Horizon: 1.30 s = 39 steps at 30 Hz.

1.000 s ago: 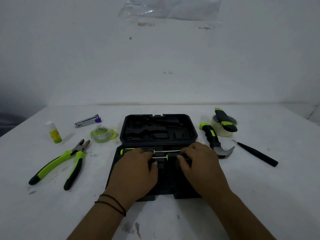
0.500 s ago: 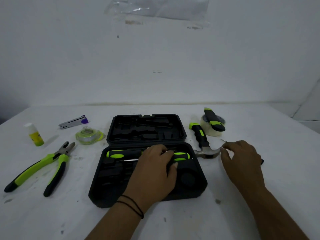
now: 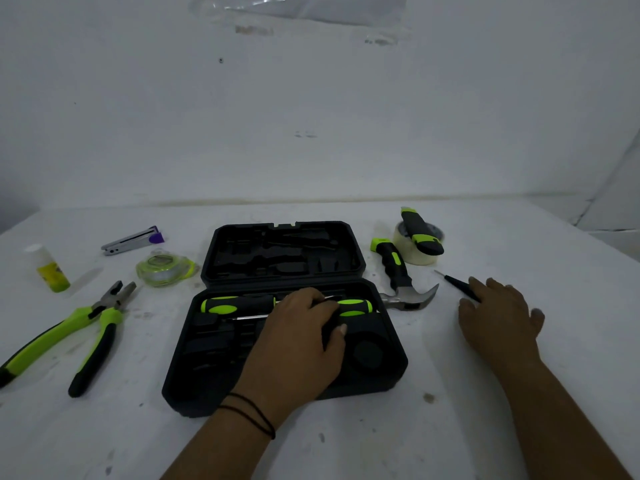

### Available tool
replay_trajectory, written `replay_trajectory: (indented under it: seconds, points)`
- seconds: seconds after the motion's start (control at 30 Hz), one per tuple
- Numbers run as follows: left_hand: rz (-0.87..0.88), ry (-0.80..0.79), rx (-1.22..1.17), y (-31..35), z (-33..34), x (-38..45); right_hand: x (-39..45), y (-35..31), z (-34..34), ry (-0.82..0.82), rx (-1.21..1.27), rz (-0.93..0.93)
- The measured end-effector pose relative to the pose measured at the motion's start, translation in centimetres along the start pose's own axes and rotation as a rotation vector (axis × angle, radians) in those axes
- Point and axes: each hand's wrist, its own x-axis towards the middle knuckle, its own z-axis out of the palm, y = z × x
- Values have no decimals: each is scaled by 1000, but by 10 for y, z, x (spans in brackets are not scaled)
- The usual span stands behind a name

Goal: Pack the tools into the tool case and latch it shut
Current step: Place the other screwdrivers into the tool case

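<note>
Packing under way: case (image 3: 284,341) open on bench (image 3: 450,427), two screwdrivers (image 3: 239,304) seated.
Left hand (image 3: 298,344) flat on case, grip loose, holding nothing; right hand (image 3: 498,313) spread over small screwdriver (image 3: 456,283), not yet closed. Next: pinch it, slot it.

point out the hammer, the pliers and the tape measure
hammer (image 3: 394,263): head view, on its black grip
pliers (image 3: 104,327): head view, on the green handle near the pivot
tape measure (image 3: 162,270): head view, on its round body
</note>
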Motion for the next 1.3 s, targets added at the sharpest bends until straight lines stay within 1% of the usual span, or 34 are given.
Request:
replay_trajectory:
  seconds: [0.1,0.2,0.33,0.4,0.5,0.6,0.67,0.77,0.83,0.9,0.97,1.13,1.23,1.3]
  points:
    - [4,1,0,0,0,0,2,1,-1,28,2,58]
    - [8,-8,-8,-1,0,0,3,2,1,67,-4,55]
    - [9,-6,-10,0,0,0,3,2,2,103,50,54]
    - [14,2,-10,0,-1,0,1,2,0,149,97,61]
    - [26,14,-8,1,-2,-1,-3,-1,-4,213,271,66]
    - [25,58,-38,3,-5,0,-7,-4,-9,280,411,1]
    - [23,91,-99,3,-10,0,-12,-11,-14,312,453,-37]
    - [16,72,-194,0,-21,-2,-23,-25,-25,335,477,-130]
    - [15,42,-224,-7,-33,-4,-29,-36,-29,310,489,-190]
    - [-12,48,-225,-18,-46,-6,-33,-47,-33,246,515,-230]
    - [-73,79,-229,-33,-61,-6,-37,-61,-40,155,589,-242]
    - [-216,183,-264,-70,-87,-10,-54,-112,-54,-104,948,-236]
    - [-276,256,-334,-80,-91,-18,-62,-141,-54,-250,1027,-277]
    - [-295,289,-365,-83,-88,-23,-65,-155,-51,-284,1046,-294]
